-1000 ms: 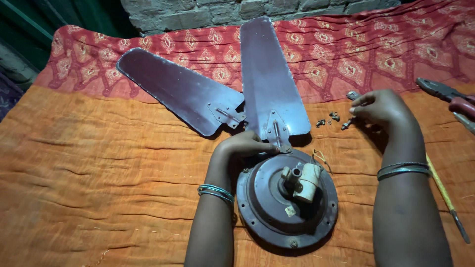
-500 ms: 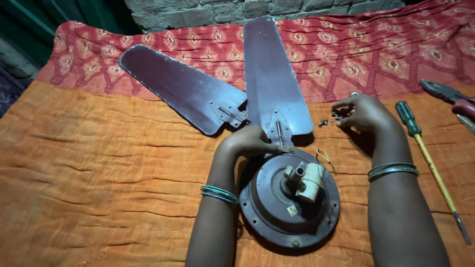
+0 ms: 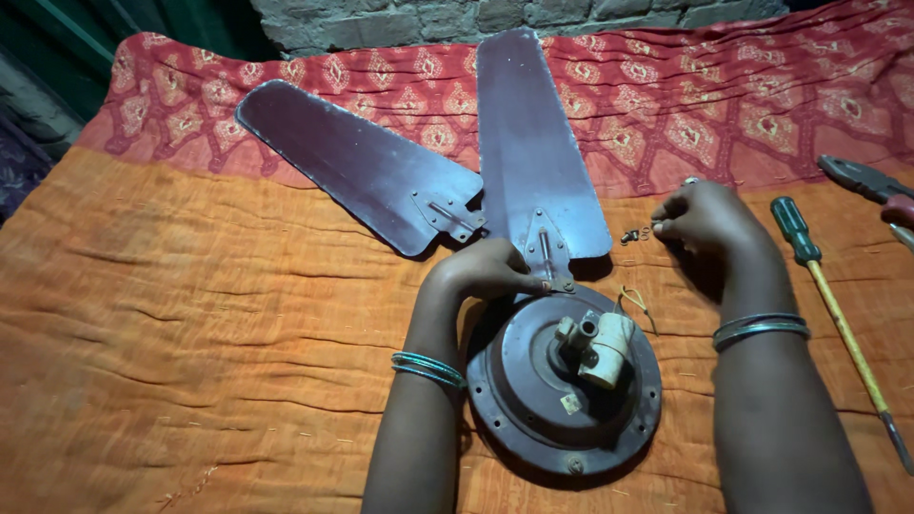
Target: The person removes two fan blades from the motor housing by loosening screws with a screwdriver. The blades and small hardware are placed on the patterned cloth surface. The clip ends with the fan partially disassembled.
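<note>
A round dark fan motor housing (image 3: 533, 400) lies on the orange cloth, with a pale capacitor (image 3: 609, 347) on its hub. My left hand (image 3: 481, 271) rests on the bracket end of the upright fan blade (image 3: 533, 143), pressing it against the housing rim. A second fan blade (image 3: 357, 167) lies loose to the left. My right hand (image 3: 705, 217) is curled with its fingertips at the small screws and washers (image 3: 633, 234) on the cloth; whether it grips one is hidden.
A green-handled screwdriver (image 3: 833, 305) lies to the right of my right arm. Pliers with red grips (image 3: 871, 186) sit at the far right edge. A red patterned cloth (image 3: 743, 105) covers the back, with a brick wall behind.
My right hand has drifted left and closed its fingers over the small screws, uncovering the screwdriver. My left hand has stayed on the blade bracket.
</note>
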